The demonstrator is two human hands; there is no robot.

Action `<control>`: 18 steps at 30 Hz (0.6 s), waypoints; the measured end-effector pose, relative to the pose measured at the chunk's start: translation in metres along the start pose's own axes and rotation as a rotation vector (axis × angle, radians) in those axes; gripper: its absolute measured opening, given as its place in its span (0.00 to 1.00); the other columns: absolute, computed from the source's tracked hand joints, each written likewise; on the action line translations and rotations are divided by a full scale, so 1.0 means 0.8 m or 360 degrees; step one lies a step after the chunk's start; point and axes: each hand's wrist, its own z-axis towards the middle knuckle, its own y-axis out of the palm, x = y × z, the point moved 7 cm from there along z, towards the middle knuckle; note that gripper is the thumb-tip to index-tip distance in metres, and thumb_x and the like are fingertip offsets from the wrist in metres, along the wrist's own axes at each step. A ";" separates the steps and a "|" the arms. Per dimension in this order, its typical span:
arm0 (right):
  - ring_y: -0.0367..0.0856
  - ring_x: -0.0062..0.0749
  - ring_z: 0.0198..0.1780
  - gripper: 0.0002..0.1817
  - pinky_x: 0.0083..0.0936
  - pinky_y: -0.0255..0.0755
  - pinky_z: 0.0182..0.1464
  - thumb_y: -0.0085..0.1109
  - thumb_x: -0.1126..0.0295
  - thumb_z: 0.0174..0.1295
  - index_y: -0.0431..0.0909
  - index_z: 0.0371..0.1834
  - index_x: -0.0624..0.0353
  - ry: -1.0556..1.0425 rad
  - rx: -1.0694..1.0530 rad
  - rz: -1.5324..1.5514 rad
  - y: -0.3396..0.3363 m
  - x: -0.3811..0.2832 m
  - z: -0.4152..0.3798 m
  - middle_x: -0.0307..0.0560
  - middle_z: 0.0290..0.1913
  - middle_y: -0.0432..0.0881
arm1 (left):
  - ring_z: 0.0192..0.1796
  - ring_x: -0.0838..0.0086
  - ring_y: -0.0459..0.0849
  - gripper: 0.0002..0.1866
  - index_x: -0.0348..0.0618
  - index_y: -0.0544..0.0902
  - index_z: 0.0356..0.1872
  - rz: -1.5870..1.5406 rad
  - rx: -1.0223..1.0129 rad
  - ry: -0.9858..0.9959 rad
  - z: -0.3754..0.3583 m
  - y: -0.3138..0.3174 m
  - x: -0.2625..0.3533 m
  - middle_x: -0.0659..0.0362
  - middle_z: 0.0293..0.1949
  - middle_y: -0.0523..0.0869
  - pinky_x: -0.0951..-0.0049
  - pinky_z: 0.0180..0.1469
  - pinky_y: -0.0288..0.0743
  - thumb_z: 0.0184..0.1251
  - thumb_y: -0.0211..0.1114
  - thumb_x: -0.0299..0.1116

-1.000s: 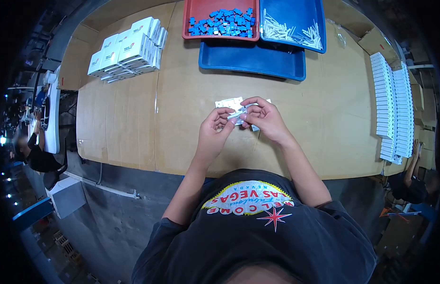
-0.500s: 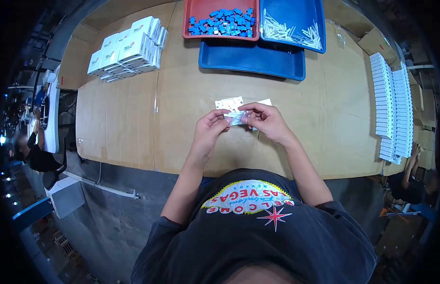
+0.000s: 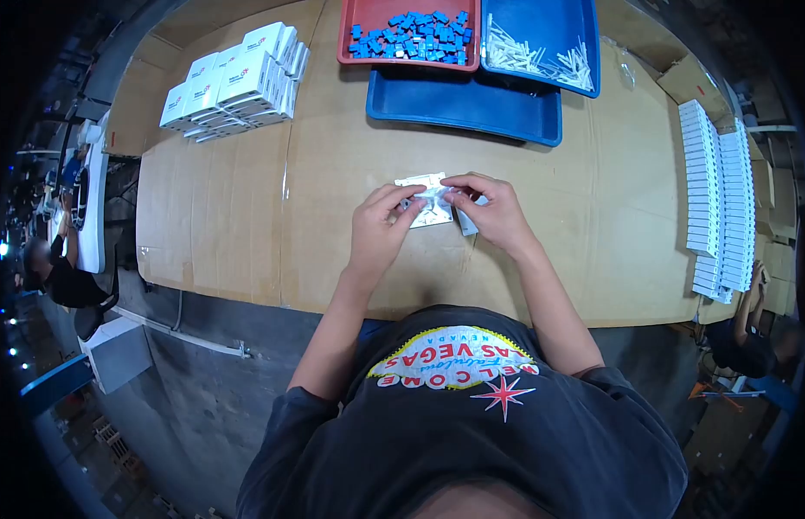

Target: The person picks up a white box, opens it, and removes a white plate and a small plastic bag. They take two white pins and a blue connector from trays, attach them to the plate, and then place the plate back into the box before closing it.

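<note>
My left hand and my right hand meet over the table, each with thumb and fingers closed in a pinch. Between them they hold a small, shiny clear plastic bag; what is inside it I cannot make out. Directly beneath lies a flat white piece with small dark marks or cutouts, partly covered by my fingers. Under my right hand the edge of another white item shows, mostly hidden.
A red tray of blue parts and a blue tray of thin white strips stand beyond another blue tray. White boxes are stacked left, more in rows right. Co-workers sit at both sides.
Both hands have shifted slightly up and the fingers have changed position on the plastic bag. More of the white item beside my right hand shows.
</note>
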 end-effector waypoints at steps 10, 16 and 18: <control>0.81 0.22 0.38 0.10 0.23 0.76 0.44 0.70 0.72 0.71 0.91 0.51 0.61 0.0234 -0.0051 0.0187 0.014 0.028 0.000 0.43 0.40 0.90 | 0.52 0.62 0.87 0.12 0.42 0.91 0.49 0.0476 -0.0042 0.0376 0.004 0.002 0.016 0.56 0.44 0.91 0.62 0.56 0.76 0.70 0.74 0.35; 0.82 0.24 0.42 0.08 0.23 0.76 0.47 0.69 0.73 0.71 0.91 0.50 0.61 -0.0040 0.0018 -0.0030 0.011 0.022 0.002 0.40 0.42 0.88 | 0.49 0.64 0.87 0.12 0.46 0.92 0.49 0.0535 -0.0087 0.0323 0.001 0.002 -0.008 0.60 0.44 0.91 0.62 0.56 0.73 0.68 0.74 0.35; 0.84 0.27 0.42 0.08 0.24 0.77 0.46 0.69 0.73 0.71 0.91 0.49 0.61 -0.0133 0.0060 -0.0104 0.012 0.019 0.002 0.42 0.42 0.89 | 0.49 0.64 0.86 0.12 0.47 0.92 0.49 0.0535 -0.0092 0.0343 0.001 0.004 -0.008 0.60 0.44 0.91 0.62 0.57 0.72 0.68 0.74 0.35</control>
